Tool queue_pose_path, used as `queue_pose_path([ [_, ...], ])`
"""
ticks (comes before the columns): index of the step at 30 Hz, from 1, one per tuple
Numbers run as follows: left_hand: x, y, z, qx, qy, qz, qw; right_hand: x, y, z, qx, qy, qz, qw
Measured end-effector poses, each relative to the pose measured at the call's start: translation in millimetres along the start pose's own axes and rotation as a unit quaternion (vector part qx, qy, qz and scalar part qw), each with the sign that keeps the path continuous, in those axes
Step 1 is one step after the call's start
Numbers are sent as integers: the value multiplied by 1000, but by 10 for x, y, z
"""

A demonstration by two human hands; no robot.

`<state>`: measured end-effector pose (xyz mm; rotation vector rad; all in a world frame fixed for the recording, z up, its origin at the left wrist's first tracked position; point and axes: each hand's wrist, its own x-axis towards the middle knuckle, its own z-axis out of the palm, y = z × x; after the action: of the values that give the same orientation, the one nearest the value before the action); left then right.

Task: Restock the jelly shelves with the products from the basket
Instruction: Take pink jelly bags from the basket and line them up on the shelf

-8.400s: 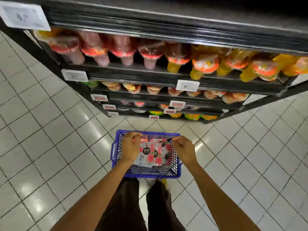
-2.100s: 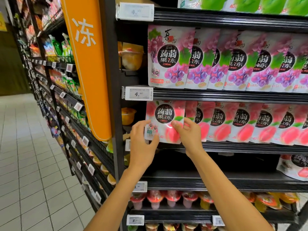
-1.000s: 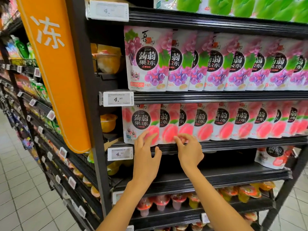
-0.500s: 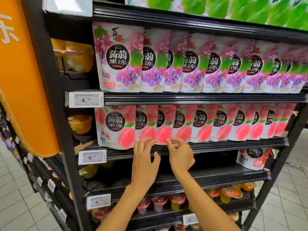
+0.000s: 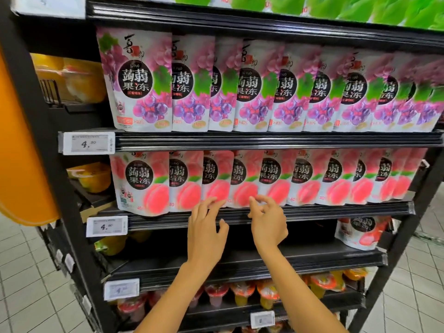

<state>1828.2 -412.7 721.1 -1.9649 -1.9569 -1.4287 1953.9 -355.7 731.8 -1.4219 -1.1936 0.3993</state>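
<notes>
A row of pink peach jelly pouches (image 5: 141, 181) stands upright along the middle shelf (image 5: 336, 211). My left hand (image 5: 206, 227) is raised at the shelf's front edge, fingers spread, fingertips touching the bottom of a pouch (image 5: 216, 186). My right hand (image 5: 269, 219) is beside it, fingers loosely curled just below the neighbouring pouch (image 5: 245, 188), holding nothing. Purple grape jelly pouches (image 5: 137, 80) fill the shelf above. The basket is out of view.
The shelf below (image 5: 240, 260) is mostly bare, with one strawberry pouch (image 5: 360, 233) at its right end. Jelly cups (image 5: 242, 293) line a lower shelf. Green pouches (image 5: 336, 6) sit on top. An orange sign (image 5: 21, 152) hangs at the left, and price tags (image 5: 107, 225) edge the shelves.
Both hands have slid right along the peach row's lower edge and dropped slightly. The view has shifted right, so the orange sign is now mostly out of view.
</notes>
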Motion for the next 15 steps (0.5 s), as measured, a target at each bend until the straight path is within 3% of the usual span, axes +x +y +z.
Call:
queue_pose_path([
  [5, 12, 83, 80, 53, 10, -6, 999, 145, -2, -18, -12, -15, 12, 1000],
  [15, 45, 299, 235, 12, -12, 30, 999, 243, 108, -194, 39, 5, 26, 999],
])
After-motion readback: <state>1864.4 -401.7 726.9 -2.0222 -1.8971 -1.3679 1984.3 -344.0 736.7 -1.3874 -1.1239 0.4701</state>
